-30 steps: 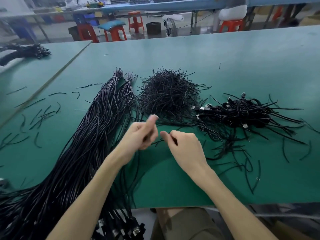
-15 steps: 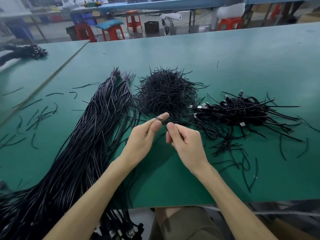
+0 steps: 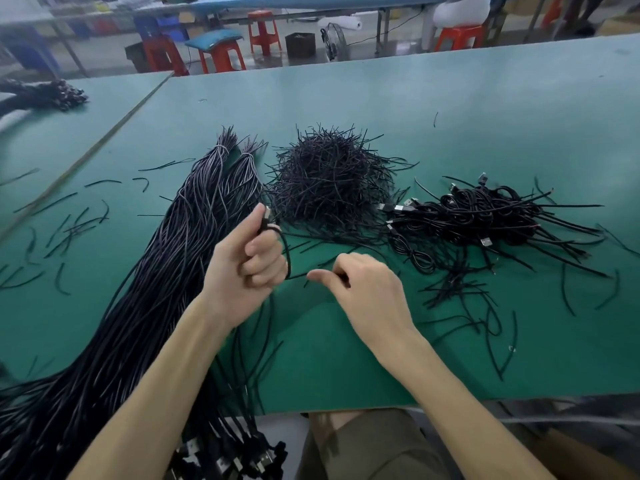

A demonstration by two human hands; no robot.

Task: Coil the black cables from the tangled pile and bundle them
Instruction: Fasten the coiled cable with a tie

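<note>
Two bare forearms come in from the bottom edge over the near rim of the green table (image 3: 485, 109). USB plugs (image 3: 239, 455) of the long cable bundle (image 3: 156, 271) hang off that near edge; the bundle runs diagonally up the left side, passing under the left forearm. Left hand (image 3: 247, 261) is clenched on a black cable (image 3: 286, 251): thumb pins the plug end upright against the index finger, and the cable loops down round the outside of the curled fingers. Right hand (image 3: 363, 289) just beside it, low over the table, fingers curled and pinching the same cable's run; slightly blurred. Behind the hands, a heap of short black ties (image 3: 329, 178) mid-table, just beside the bundle. Pile of coiled cables (image 3: 485, 216) right of the heap. Loose ties (image 3: 74, 226) scattered at left. Red stools (image 3: 221, 53) beyond the far edge
</note>
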